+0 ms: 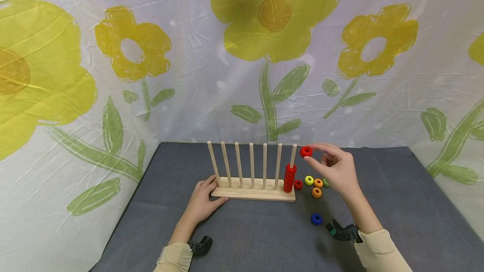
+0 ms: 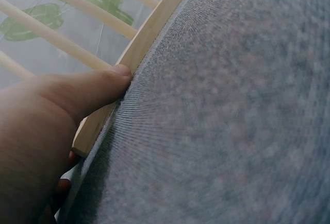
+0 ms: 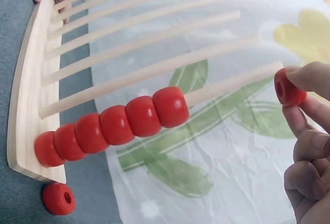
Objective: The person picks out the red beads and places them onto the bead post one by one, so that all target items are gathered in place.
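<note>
A wooden peg rack (image 1: 253,195) with a row of upright pegs stands on the table. Its rightmost peg carries a stack of several red beads (image 3: 117,123), with the peg's top bare above them. Between thumb and fingertips, my right hand (image 1: 338,171) pinches a single red bead (image 1: 306,151), held beside the tip of that peg; its hole shows in the right wrist view (image 3: 281,89). My left hand (image 1: 202,200) grips the rack's left end, the thumb (image 2: 116,82) along the front edge and the other fingers round the back.
Right of the rack lie a loose red bead (image 1: 298,185), a yellow bead (image 1: 309,180), two orange beads (image 1: 316,192) and a green bead (image 1: 326,183). A blue bead (image 1: 316,219) is nearer the front. A flower-printed cloth (image 1: 196,95) hangs behind the dark table (image 1: 249,234).
</note>
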{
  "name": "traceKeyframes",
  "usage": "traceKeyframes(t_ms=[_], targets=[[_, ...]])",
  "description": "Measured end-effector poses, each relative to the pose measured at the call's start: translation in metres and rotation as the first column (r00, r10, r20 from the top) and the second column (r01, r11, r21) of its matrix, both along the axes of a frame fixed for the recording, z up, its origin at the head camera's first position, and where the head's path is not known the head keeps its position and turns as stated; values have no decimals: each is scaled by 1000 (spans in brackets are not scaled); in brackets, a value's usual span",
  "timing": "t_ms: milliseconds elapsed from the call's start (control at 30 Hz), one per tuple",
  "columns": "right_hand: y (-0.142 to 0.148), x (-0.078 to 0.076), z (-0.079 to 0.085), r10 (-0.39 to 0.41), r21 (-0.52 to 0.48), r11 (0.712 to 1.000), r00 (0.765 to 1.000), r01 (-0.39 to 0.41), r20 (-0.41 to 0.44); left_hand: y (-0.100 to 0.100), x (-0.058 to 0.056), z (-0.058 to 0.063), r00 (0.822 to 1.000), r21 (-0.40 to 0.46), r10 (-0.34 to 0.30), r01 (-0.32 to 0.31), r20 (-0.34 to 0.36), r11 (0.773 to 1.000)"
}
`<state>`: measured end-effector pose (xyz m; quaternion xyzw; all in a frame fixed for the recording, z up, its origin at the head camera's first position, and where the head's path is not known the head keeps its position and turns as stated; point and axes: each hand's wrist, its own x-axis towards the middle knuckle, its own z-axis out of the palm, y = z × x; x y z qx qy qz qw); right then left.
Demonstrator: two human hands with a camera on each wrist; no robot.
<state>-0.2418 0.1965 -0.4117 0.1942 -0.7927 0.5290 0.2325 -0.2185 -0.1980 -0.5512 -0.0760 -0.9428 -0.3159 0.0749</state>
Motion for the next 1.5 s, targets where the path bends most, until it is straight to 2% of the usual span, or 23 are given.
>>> traceKeyframes(t_ms=[333,1500], targets=[[-2,0,5,7,4,1000,1000,-6,-21,0,0,0,1000,-6,-3,3,-8,1000],[-8,-2,20,7,17,1000,1000,-7,-9,0,1,1,1000,-4,1,-1,-1,1000]])
